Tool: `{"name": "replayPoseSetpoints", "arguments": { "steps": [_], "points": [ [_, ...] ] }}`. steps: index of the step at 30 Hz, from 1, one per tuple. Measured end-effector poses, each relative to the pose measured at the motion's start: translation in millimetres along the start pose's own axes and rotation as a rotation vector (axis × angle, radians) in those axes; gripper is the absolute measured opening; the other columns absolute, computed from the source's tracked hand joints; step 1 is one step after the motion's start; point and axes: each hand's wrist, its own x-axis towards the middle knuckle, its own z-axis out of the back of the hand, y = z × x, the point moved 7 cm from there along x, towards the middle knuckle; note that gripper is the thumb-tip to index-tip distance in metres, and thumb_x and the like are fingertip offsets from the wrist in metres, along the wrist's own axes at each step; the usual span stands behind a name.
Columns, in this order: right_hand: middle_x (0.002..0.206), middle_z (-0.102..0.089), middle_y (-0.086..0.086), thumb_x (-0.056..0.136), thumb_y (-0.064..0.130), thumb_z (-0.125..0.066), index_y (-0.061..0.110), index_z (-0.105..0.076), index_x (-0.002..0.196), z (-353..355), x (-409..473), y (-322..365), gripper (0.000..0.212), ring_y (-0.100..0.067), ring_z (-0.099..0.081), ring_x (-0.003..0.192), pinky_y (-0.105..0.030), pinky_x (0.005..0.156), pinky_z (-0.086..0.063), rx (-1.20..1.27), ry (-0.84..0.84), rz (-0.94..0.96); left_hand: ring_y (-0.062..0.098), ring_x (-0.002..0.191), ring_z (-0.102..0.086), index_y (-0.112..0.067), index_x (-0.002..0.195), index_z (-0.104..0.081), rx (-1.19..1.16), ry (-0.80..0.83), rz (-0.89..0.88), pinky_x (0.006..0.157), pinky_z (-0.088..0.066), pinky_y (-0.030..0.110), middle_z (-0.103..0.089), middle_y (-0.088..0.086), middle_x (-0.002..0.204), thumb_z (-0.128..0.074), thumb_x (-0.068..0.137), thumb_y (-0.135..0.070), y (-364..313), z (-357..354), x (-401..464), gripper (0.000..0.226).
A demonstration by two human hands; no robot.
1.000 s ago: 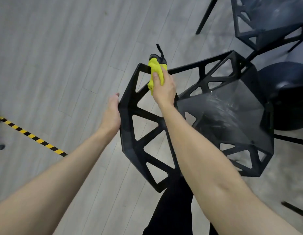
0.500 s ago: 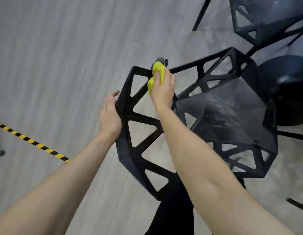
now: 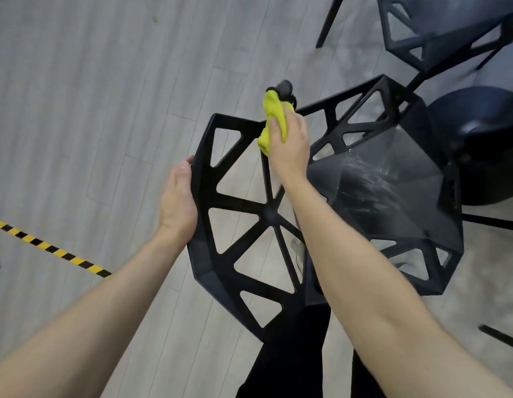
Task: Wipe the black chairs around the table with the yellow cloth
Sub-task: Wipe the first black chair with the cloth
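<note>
Far left: striped yellow-and-black floor tape (image 3: 51, 249) runs diagonally across the grey plank floor (image 3: 85, 90).

Left hand (image 3: 177, 201): laid flat along the outer left edge of the near black chair (image 3: 235, 202), fingers mostly straight, tips hooked just over the rim. Steadying, not gripping hard.

Centre: the chair's backrest, an open lattice of triangular cut-outs. Right hand (image 3: 289, 145) is closed on the yellow cloth (image 3: 274, 119), which is bunched under the fingers and thumb and pressed against an upper strut of the backrest, near the top rail. A small dark object pokes out just above the cloth; I cannot tell what it is.

Right of centre: the seat pan (image 3: 376, 191) of the same chair shows pale streaks and smears; whether wet wipe marks or dust is not clear.

Upper right: second black chair (image 3: 439, 30), same lattice design, partly cut off by the frame edge. Right edge: a rounded dark stool or seat (image 3: 479, 139), partly hidden behind the near chair. Thin dark legs lie along the right border; the table itself is not identifiable.

Progress, as a judgement: the task is mid-way at best. Work is on the backrest of one chair, upper part; its lower struts and sides likely remain. The second chair looks untouched for now, though nothing confirms that.

Count: lattice chairs, two in view; rounded seat, one; cloth, one; hands, two; tape line, one.
</note>
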Motion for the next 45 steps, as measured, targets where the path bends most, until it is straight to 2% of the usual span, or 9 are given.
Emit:
{"name": "replayPoseSetpoints", "arguments": {
  "steps": [8,15,18,24,30,32,36,41,45],
  "points": [
    [0.123,-0.060,0.002,0.110,0.043,-0.049,0.027,-0.060,0.145,-5,-146,-127,0.040,-0.024,-0.060,0.117,-0.047,0.101,-0.051,-0.126,0.314,-0.121,0.012,0.122,-0.059,-0.027,0.140,-0.066,0.071,-0.018,-0.040,0.105,-0.042,0.029,-0.067,-0.009,0.127,-0.028,0.117,-0.041,-2,0,3,0.047],
    [0.138,-0.052,0.001,0.106,0.044,-0.057,0.025,-0.057,0.148,-30,-11,-29,0.046,-0.013,-0.056,0.120,-0.029,0.100,-0.042,0.073,0.091,-0.112,0.007,0.109,-0.062,-0.039,0.110,-0.070,0.033,-0.033,0.009,0.094,-0.043,0.025,-0.068,-0.021,0.104,-0.031,0.116,-0.046,2,-2,5,0.040],
    [0.135,-0.054,0.000,0.105,0.042,-0.059,0.024,-0.060,0.148,-29,-61,-64,0.046,-0.018,-0.057,0.121,-0.034,0.104,-0.046,-0.009,0.235,-0.095,0.002,0.102,-0.063,-0.045,0.097,-0.068,0.041,-0.035,0.018,0.096,-0.045,0.026,-0.069,-0.021,0.101,-0.032,0.115,-0.046,1,-1,4,0.041],
    [0.131,-0.060,-0.007,0.112,0.035,-0.049,0.017,-0.060,0.146,-1,-148,-137,0.041,-0.029,-0.060,0.122,-0.036,0.099,-0.045,-0.113,0.311,-0.345,0.017,0.126,-0.064,-0.026,0.128,-0.074,-0.004,-0.038,0.017,0.116,-0.045,0.037,-0.073,-0.010,0.123,-0.033,0.114,-0.049,5,1,4,0.049],
    [0.127,-0.049,0.009,0.102,0.051,-0.062,0.032,-0.064,0.143,-13,-179,-13,0.045,-0.014,-0.052,0.122,-0.025,0.100,-0.048,0.099,0.367,0.022,0.017,0.131,-0.063,-0.023,0.135,-0.072,-0.040,-0.057,0.017,0.119,-0.044,0.040,-0.072,-0.003,0.135,-0.036,0.114,-0.042,3,3,4,0.046],
    [0.135,-0.049,0.004,0.105,0.040,-0.064,0.026,-0.065,0.142,-12,-171,-30,0.039,-0.016,-0.052,0.126,-0.036,0.106,-0.050,0.074,0.363,0.039,0.017,0.129,-0.064,-0.025,0.135,-0.072,-0.042,-0.053,0.012,0.118,-0.045,0.040,-0.073,-0.003,0.134,-0.035,0.113,-0.045,1,3,2,0.048],
    [0.136,-0.055,-0.003,0.108,0.030,-0.056,0.018,-0.067,0.140,-4,-146,-76,0.035,-0.017,-0.052,0.120,-0.052,0.108,-0.047,-0.022,0.281,-0.250,0.004,0.111,-0.065,-0.022,0.138,-0.069,-0.059,-0.027,0.004,0.105,-0.049,0.022,-0.072,-0.009,0.124,-0.031,0.117,-0.038,-2,-1,0,0.046],
    [0.131,-0.053,0.005,0.101,0.042,-0.066,0.029,-0.068,0.137,-18,-176,37,0.038,-0.020,-0.057,0.122,-0.030,0.103,-0.049,0.205,0.295,0.007,0.001,0.114,-0.068,-0.025,0.135,-0.070,-0.111,-0.052,0.023,0.096,-0.051,0.013,-0.074,-0.012,0.124,-0.034,0.117,-0.035,0,0,2,0.042],
    [0.133,-0.057,0.000,0.105,0.032,-0.065,0.024,-0.069,0.138,0,-153,-33,0.034,-0.020,-0.059,0.119,-0.039,0.104,-0.051,-0.001,0.419,0.043,-0.002,0.116,-0.065,-0.029,0.138,-0.068,-0.078,-0.029,0.016,0.097,-0.051,0.012,-0.072,-0.014,0.125,-0.030,0.117,-0.037,-3,-1,-2,0.044]
  ]
}}
